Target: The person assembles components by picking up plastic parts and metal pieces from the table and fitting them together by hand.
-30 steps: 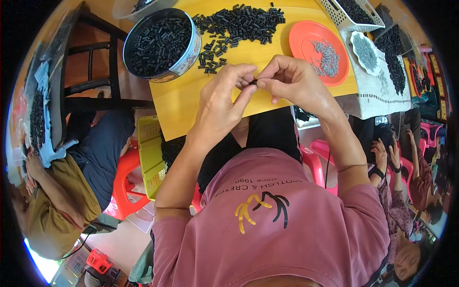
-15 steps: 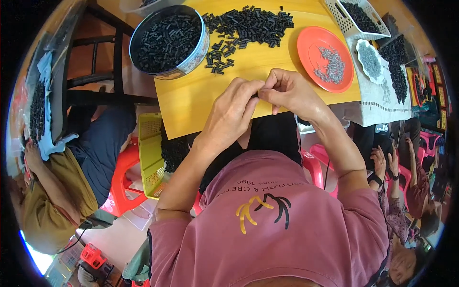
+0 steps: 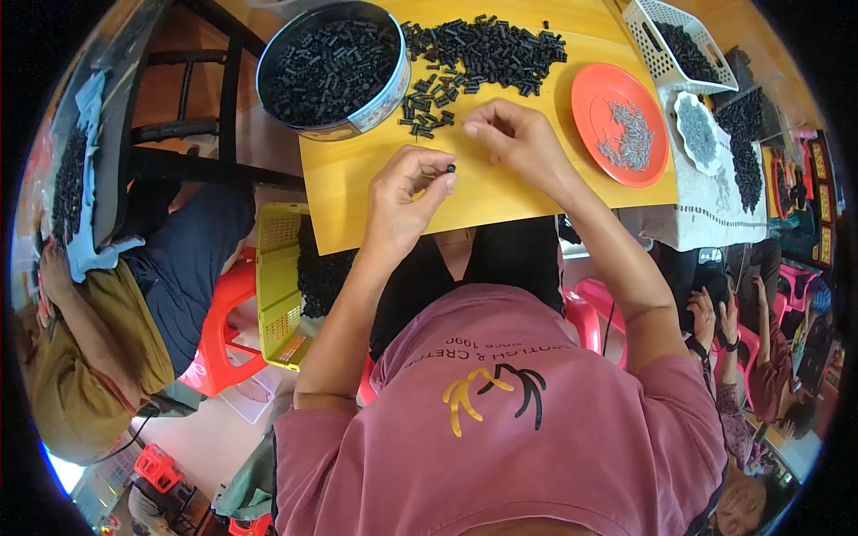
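Note:
Between the thumb and fingers of my left hand is a small black cylindrical piece, its round end showing at the fingertips. My right hand hovers over the yellow table, just below the heap of short black tubes, its fingers loosely curled and apart with nothing visible in them. To the right of that hand a red plate bears a scatter of thin silvery pins. Beyond my left hand stands a round tin filled with black tubes.
At the far right are a white perforated basket of black pieces and a white scalloped dish of silvery bits, near a white cloth. A yellow crate stands by a red stool. Other people sit on both sides.
My hands have come apart. The left keeps the small black piece; the right has let go and shifted up and slightly left, toward the loose tubes. The view has shifted slightly.

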{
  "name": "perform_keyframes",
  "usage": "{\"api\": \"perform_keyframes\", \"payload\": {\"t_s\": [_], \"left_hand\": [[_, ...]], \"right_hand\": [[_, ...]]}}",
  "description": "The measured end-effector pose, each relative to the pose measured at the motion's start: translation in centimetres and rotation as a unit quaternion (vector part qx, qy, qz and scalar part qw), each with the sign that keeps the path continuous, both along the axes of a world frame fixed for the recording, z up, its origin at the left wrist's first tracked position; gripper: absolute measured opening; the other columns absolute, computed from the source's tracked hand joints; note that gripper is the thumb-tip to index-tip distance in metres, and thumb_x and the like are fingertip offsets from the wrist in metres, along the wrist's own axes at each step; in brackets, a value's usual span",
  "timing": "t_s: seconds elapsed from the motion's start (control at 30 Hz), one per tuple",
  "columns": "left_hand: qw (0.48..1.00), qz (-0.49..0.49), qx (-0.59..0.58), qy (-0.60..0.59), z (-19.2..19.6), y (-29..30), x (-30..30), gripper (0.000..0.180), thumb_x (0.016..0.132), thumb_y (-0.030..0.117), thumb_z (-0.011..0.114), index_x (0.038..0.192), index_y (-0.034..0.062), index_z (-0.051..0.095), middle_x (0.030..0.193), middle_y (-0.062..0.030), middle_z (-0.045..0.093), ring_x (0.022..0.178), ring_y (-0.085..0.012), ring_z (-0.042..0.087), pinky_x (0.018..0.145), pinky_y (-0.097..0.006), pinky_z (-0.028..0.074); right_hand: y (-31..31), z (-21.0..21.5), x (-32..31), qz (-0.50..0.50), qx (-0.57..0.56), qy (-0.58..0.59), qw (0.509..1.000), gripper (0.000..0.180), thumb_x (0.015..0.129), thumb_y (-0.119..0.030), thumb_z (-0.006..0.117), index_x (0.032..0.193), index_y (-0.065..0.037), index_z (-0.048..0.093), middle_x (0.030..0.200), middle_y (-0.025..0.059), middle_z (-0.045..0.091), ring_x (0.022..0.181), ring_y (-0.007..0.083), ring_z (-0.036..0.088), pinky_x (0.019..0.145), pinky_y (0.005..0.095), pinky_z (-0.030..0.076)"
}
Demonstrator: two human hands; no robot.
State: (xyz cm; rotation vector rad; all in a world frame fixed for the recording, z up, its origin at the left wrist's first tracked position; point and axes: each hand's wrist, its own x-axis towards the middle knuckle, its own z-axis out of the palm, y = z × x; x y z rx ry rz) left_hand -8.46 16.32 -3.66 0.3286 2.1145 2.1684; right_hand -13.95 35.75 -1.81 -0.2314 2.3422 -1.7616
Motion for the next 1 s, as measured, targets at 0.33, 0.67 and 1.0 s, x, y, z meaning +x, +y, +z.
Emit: {"api": "perform_keyframes", "payload": {"t_s": [0.33, 0.67, 1.0], "left_hand": [[0.998, 0.056, 0.022, -0.008, -0.6, -0.7, -0.1, 0.014, 0.085, -0.006, 0.064, 0.099, -0.0029, 0.064, 0.099, -0.0052, 0.058, 0.084, -0.0116, 0.062, 0.072, -0.024, 0.054], [0.987, 0.047, 0.128, -0.079, -0.7, 1.3, -1.0, 0.02, 0.087, -0.003, 0.066, 0.107, -0.0014, 0.063, 0.098, -0.0064, 0.065, 0.082, -0.0108, 0.064, 0.073, -0.024, 0.053], [0.996, 0.046, 0.079, 0.006, 0.8, 2.2, -1.2, 0.017, 0.084, -0.003, 0.069, 0.101, -0.0007, 0.067, 0.095, -0.0039, 0.063, 0.086, -0.0095, 0.062, 0.074, -0.023, 0.052]], "right_hand": [[-1.1, -1.0, -2.9, 0.004, 0.313, 0.268, 0.911, 0.011, 0.086, -0.015, 0.066, 0.094, -0.008, 0.07, 0.088, 0.0072, 0.064, 0.074, 0.0289, 0.065, 0.066, 0.0401, 0.051], [0.7, -0.5, 0.0, -0.034, 0.138, 0.165, 0.976, 0.019, 0.088, -0.012, 0.066, 0.104, -0.003, 0.064, 0.087, 0.0065, 0.066, 0.064, 0.0167, 0.061, 0.062, 0.0309, 0.051], [0.8, 2.4, 3.2, 0.032, -0.149, -0.011, 0.988, 0.018, 0.092, -0.01, 0.064, 0.107, -0.001, 0.066, 0.082, -0.0038, 0.061, 0.067, 0.0017, 0.05, 0.062, 0.0181, 0.042]]}}
